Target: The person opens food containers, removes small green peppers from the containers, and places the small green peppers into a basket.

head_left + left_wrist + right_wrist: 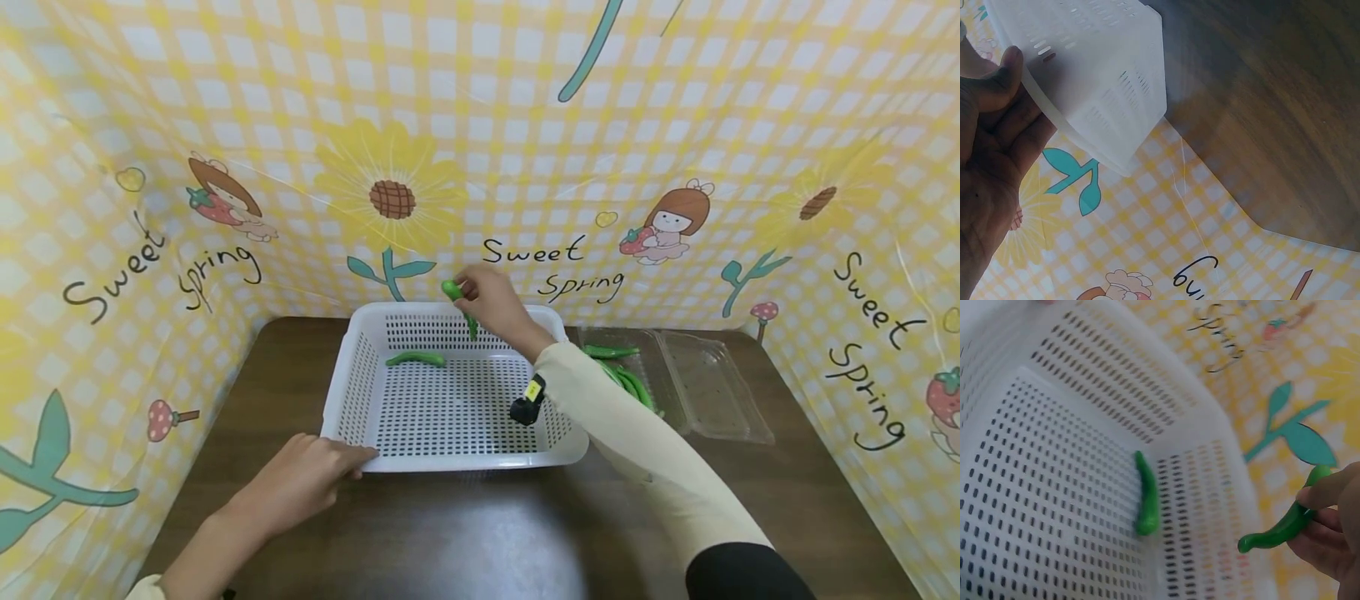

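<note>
My right hand [491,304] pinches a green chili pepper [1282,531] between thumb and fingers, over the far side of a white plastic basket [457,461]. The pepper's rounded end [452,289] pokes out past the fingertips, and its other end hangs downward. At the basket's near left corner, my left hand [318,471] grips the rim, its thumb [1011,69] on one side and fingers on the other. Another green chili pepper [415,358] lies on the slotted floor inside, against the far wall.
Right of the basket, a clear plastic box [667,375] with its lid [716,387] folded open holds several green chili peppers [633,385], partly hidden by my right sleeve. Yellow checked cloth [300,100] walls in the brown table [465,533] at the back and both sides.
</note>
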Demonstrator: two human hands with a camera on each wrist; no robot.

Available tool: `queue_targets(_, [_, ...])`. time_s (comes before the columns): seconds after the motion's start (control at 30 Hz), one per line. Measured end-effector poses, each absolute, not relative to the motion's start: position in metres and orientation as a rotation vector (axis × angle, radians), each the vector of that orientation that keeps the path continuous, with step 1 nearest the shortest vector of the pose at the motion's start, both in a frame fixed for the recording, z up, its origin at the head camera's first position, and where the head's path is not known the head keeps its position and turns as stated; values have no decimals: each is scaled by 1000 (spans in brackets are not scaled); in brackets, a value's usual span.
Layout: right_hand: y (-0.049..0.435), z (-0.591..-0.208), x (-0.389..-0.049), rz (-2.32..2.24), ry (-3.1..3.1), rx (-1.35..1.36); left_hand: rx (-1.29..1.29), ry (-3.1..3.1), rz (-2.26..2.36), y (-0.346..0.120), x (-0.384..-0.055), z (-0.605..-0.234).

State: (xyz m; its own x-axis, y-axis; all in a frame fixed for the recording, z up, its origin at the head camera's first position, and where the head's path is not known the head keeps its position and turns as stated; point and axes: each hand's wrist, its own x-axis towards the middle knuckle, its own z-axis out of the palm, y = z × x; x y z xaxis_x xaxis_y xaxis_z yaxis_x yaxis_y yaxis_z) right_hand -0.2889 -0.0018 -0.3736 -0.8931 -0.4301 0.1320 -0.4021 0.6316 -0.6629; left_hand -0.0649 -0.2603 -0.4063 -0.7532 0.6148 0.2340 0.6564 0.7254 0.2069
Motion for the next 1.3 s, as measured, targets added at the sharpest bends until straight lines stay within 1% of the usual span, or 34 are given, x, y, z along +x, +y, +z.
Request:
queue_targets(0.3, [-55, -402, -277, -464, 2872, -948, -1026, -2795, -416, -261, -64, -407])
queue_targets(0.43, [-71, -417, -275, -277, 2858, -1036, -1024, -2804, -432, -261, -63, -408])
queue_targets(0.6, [-85, -429, -273, -177, 2798, -1186, -1019, -2827, -440, -261, -63, -407])
queue_targets(0.7, [-92, -436, -272, -116, 2769, -1218, -1018, -2817, -426, -261, -63, -406])
queue_targets(0.97, [-99, -444, -266, -31, 2747, -1247, -1016, -2813, -431, -261, -63, -406])
queue_targets(1.3, [-100, -448, -267, 15, 2740, -1257, -1002, -2817, -401, -261, -64, -407])
